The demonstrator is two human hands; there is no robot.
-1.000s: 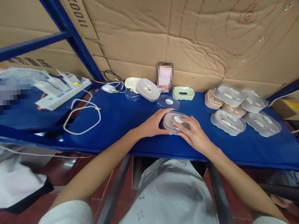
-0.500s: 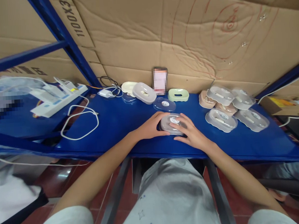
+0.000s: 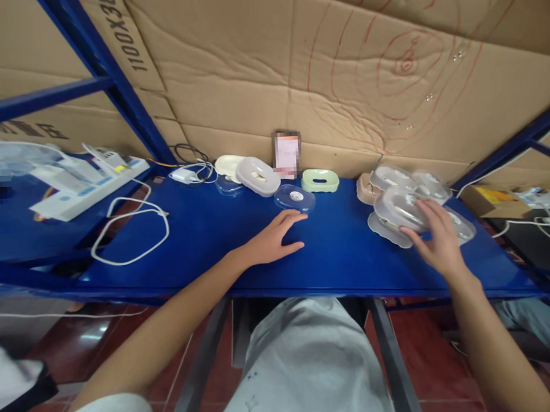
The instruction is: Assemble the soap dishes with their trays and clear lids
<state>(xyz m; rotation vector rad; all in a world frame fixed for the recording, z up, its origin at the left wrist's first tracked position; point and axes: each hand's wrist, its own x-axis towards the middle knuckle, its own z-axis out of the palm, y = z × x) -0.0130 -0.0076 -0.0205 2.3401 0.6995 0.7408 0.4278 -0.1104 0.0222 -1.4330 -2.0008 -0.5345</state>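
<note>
My right hand grips a grey soap box with a clear lid, thumb in front and fingers behind. It is over a pile of similar lidded soap boxes, partly hiding them; a beige soap box and a grey soap box show around it. I cannot tell whether the held box touches the pile. My left hand is at the middle of the blue table, fingers apart and holding nothing. Just beyond its fingertips lies a clear oval lid with a round white label.
Behind the lid stand a green soap dish, a grey soap dish and a cream soap dish. A phone leans on the cardboard wall. To the left are a white cable and a power strip.
My right hand has carried the grey soap box from the table's middle right to the pile. My left hand has let go of it and stayed near the middle.
</note>
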